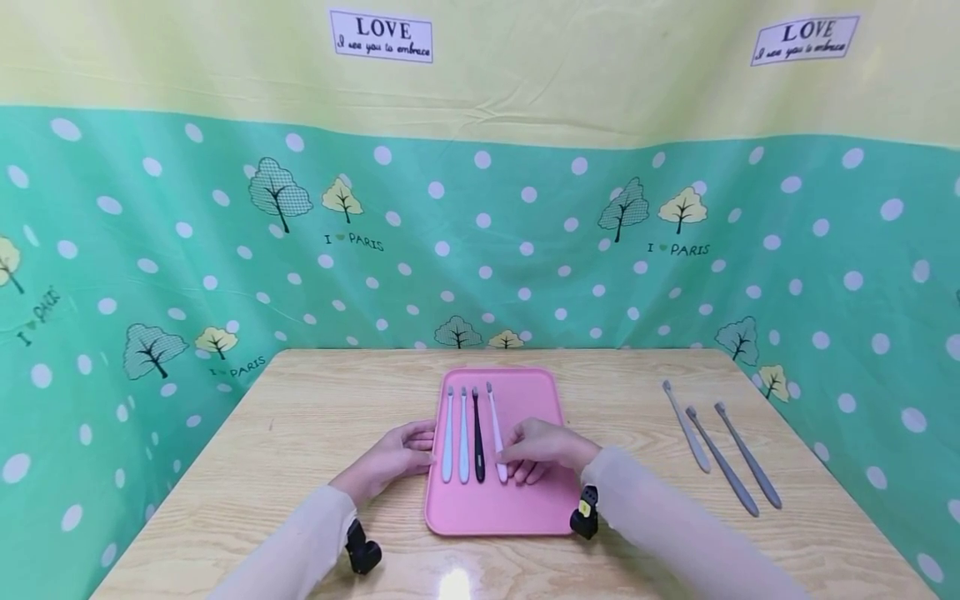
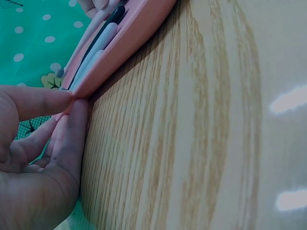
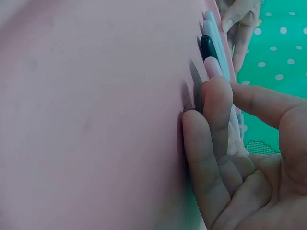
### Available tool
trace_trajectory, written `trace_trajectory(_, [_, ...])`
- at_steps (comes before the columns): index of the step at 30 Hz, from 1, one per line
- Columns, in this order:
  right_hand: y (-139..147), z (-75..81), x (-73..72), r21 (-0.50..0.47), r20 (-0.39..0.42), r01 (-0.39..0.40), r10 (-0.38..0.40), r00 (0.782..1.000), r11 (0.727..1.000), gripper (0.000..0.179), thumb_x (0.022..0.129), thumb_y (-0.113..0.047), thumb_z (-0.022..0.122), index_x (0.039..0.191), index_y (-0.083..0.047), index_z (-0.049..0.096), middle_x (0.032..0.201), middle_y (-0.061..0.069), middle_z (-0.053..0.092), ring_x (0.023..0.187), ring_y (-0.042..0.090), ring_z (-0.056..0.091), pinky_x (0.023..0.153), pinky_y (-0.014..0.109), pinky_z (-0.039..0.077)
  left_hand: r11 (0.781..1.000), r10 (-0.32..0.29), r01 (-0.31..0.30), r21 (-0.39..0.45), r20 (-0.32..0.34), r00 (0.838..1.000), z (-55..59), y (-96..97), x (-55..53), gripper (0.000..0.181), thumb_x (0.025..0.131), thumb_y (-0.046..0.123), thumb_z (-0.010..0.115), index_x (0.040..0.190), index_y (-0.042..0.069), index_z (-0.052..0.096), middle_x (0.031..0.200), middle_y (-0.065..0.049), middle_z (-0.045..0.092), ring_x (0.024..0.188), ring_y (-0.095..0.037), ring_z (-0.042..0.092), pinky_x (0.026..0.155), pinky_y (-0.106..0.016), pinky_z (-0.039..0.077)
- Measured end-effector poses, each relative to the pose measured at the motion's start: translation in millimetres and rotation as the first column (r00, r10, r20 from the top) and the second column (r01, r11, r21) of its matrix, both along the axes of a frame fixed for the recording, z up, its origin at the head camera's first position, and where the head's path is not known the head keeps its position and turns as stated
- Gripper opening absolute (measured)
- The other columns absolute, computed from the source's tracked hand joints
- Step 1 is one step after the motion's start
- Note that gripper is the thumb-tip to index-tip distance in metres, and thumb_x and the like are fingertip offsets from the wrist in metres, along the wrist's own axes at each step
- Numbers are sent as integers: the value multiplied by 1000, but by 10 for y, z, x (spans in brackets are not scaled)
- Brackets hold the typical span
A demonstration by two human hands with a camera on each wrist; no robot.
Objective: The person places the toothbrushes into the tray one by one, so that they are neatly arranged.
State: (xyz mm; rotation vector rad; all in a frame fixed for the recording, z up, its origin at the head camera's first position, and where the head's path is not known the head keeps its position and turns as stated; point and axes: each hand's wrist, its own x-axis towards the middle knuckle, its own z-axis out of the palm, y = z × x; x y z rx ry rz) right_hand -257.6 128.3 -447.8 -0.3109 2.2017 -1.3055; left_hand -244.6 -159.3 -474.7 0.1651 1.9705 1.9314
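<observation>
On the wooden table lies a pink tray (image 1: 525,510). Two light blue toothbrushes (image 1: 447,446), a black toothbrush (image 1: 479,442) and a pale pink toothbrush (image 1: 495,423) lie in a row across its left part, heads at the far end. With thumb and finger, my right hand (image 1: 546,448) pinches the pale pink toothbrush by its handle; in the right wrist view its rounded handle end (image 3: 212,66) shows beside the fingertips. At the tray's left edge, my left hand (image 1: 393,456) pinches the rim between thumb (image 2: 45,98) and fingers.
Three grey toothbrushes (image 1: 722,461) lie slanted on the table (image 1: 622,392) to the right of the tray. A green and yellow patterned curtain (image 1: 480,242) hangs behind the table and along its sides.
</observation>
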Motion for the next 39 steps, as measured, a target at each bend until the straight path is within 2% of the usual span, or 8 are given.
trace_trajectory(7, [-26,-18,-19,13,-19,8,-8,1000,1000,21,92,-22,73,86,-4,65,73,11,70,54,12,65,50,24,59,1000,18,-18,-14,15,1000,18,18,9,67,89,-11,62,150,-5,35,136,-24,49,117,-29,57,96,-38,57])
trace_trajectory(11, [-43,-26,-30,6,-22,5,-5,1000,1000,21,92,-22,73,89,-3,64,73,11,70,54,12,64,48,23,58,999,33,-32,-28,19,999,16,27,9,67,88,-10,63,150,-5,37,135,-23,50,116,-28,58,96,-38,57])
trace_trajectory(18, [-63,-49,-53,3,-39,4,-4,999,1000,21,92,-20,73,93,-3,61,73,11,70,54,12,65,48,23,58,1000,14,-14,-8,4,1000,-1,18,-7,67,89,-11,61,150,-6,34,136,-25,49,116,-29,58,96,-39,57])
trace_trajectory(24, [-71,-43,-48,12,-34,0,1,999,1000,23,91,-20,74,95,-3,59,73,12,70,52,12,64,46,23,57,999,39,-38,-37,14,999,3,22,0,67,88,-11,63,150,-5,37,135,-23,50,116,-28,58,96,-38,57])
trace_trajectory(34, [-71,-34,-42,22,-45,-4,5,999,1000,25,92,-20,73,98,-3,57,73,12,70,52,14,65,43,22,54,1000,4,-4,-6,-6,1000,-10,5,-4,67,89,-12,61,150,-8,33,136,-26,48,117,-30,57,96,-38,57])
trace_trajectory(39, [-66,-36,-47,28,-58,-14,15,998,1000,27,91,-21,73,100,-2,55,73,12,69,53,15,66,43,22,54,1000,10,-10,-13,2,1000,7,5,-1,67,89,-12,61,150,-7,34,136,-25,47,117,-29,56,96,-38,57])
